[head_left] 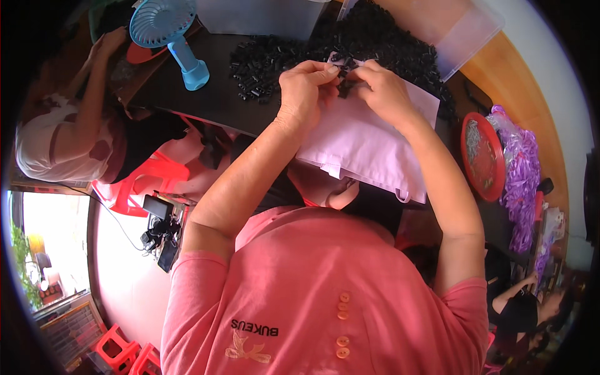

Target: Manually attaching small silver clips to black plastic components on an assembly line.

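Observation:
My left hand (306, 89) and my right hand (382, 92) meet over the table's far part, fingers closed in a pinch. Between them are small black pieces (344, 82), too small to make out their kind. Both hands seem to grip these, one from each side. Beneath lies a pale pink cloth (369, 140) with strap-like loops along its near edge, hanging over the table edge toward my lap. Just beyond my fingers spreads a large heap of small black tube-like parts (387, 40). Some fingertips are hidden behind the pieces and the hands.
A blue handheld fan (187, 62) stands left on the dark table (215, 103). A translucent bin (262, 19) sits behind. At right are a red round tray (481, 156) of small metal-looking parts and purple strips (520, 175). Other people sit at left and far right.

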### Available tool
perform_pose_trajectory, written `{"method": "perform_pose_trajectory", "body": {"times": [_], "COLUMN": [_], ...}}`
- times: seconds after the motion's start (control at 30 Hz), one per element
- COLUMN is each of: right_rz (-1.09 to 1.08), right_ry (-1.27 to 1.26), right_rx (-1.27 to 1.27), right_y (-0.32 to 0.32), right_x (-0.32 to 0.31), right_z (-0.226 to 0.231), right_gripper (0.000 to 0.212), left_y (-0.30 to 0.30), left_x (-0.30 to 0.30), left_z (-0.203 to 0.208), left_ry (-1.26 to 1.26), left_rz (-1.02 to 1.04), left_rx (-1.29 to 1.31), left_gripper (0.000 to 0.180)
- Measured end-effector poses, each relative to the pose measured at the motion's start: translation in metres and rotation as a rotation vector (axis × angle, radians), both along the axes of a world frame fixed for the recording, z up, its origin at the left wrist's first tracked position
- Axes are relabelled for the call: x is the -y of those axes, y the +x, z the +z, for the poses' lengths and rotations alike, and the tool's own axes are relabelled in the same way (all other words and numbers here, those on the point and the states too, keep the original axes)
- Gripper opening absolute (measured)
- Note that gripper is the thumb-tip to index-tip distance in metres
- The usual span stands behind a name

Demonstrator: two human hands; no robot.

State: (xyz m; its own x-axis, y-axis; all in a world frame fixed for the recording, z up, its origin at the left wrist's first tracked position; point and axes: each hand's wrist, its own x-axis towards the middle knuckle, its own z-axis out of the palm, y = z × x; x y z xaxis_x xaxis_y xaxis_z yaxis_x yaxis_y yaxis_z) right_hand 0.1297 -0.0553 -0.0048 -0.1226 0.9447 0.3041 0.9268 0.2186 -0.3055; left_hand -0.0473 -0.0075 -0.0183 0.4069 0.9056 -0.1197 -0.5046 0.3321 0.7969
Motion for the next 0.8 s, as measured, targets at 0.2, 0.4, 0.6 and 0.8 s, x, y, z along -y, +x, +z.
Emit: {"method": "perform_pose_trajectory", "body": {"times": [0.2,0.4,0.6,0.8], "right_rz": [0.004,0.052,0.081,0.133], "right_ry": [0.086,0.155,0.215,0.183], "right_rx": [-0.038,-0.078,0.136,0.095], "right_y": [0.011,0.001,0.002,-0.011], "right_x": [0.008,0.01,0.002,0.011], "right_z": [0.001,0.0,-0.007,0.001], "right_gripper": [0.023,0.017,0.017,0.011], "left_y": [-0.003,-0.004,-0.001,-0.002], "left_x": [-0.002,-0.003,-0.003,-0.004], "left_z": [-0.002,-0.005,-0.004,-0.005], "left_ry": [0.009,0.03,0.023,0.021], "left_rz": [0.003,-0.006,0.024,0.058], "left_rx": [-0.022,-0.024,-0.002,0.032], "left_gripper": [0.009,0.013,0.011,0.006]}}
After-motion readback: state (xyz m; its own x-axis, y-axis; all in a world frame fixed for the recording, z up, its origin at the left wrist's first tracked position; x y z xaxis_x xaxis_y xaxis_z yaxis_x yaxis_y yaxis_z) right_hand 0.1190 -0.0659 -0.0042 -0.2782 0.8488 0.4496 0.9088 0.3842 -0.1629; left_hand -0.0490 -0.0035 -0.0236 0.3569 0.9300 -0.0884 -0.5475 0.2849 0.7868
